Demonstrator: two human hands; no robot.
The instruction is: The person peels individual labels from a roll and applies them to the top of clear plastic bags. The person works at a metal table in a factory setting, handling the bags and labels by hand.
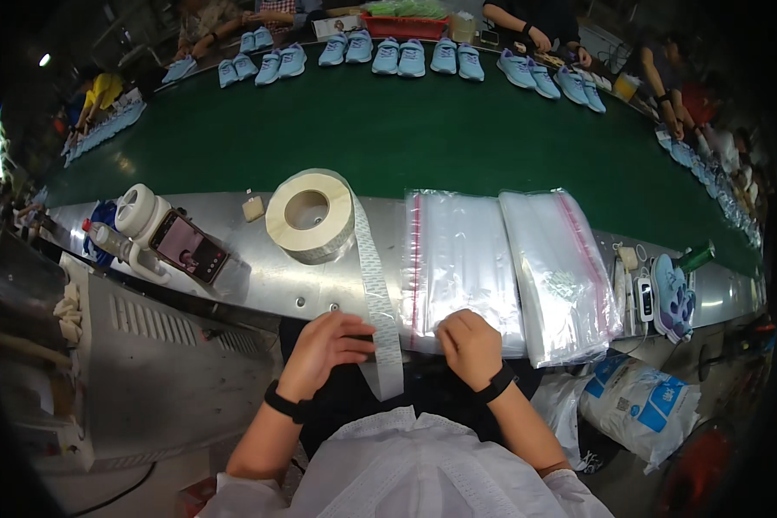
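Note:
A large roll of label tape (340, 216) sits on the metal table edge. Its printed strip (378, 293) runs toward me and hangs over the front edge. Close beside the strip is my left hand (326, 347), open, its fingers stretched toward the strip; whether they touch it I cannot tell. My right hand (473, 345) is closed at the near edge of a stack of clear plastic bags (462, 259) with a red seal line. Anything between its curled fingertips is hidden. A second stack of clear bags (557, 276) lies slanted to the right, partly overlapping the first.
Beyond the table edge lies a green conveyor belt (388, 138), with light-blue shoes (397, 58) in pairs along its far side. Co-workers' hands (540, 39) are there. A phone (188, 246) leans against a white jug (138, 211) at left. Shoes (669, 298) stand at right.

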